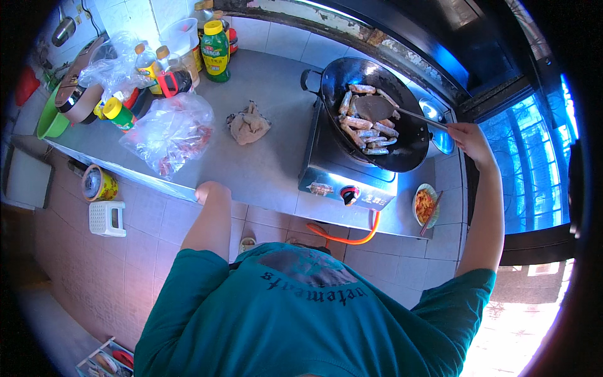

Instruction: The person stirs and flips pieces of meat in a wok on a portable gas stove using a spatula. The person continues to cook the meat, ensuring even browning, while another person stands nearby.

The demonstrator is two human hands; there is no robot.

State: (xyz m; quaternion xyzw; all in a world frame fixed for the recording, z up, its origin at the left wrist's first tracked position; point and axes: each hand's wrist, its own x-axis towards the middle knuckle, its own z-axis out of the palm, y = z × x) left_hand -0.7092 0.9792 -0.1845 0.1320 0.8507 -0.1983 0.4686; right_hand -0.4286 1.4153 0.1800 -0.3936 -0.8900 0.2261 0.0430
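My right hand (466, 140) is closed around the handle of a metal spatula (374, 107), whose blade rests over meat pieces (372, 136) in a black wok (412, 141). The wok sits on a gas stove (348, 181) with a red-rimmed knob. My left hand (207, 191) is at the counter's front edge, below a clear plastic bag (172, 134) with reddish contents; its fingers are partly hidden, and whether they grip the edge is unclear. A crumpled beige cloth (248, 125) lies on the counter between the bag and the stove.
Sauce bottles (215, 54), a rice cooker (77, 89) and a green basin (51, 118) crowd the counter's left end. Right of the stove are a bowl of food (425, 202) with chopsticks and a glass lid (438, 127). An orange hose (353, 240) hangs below; a white stool (107, 218) stands on the floor.
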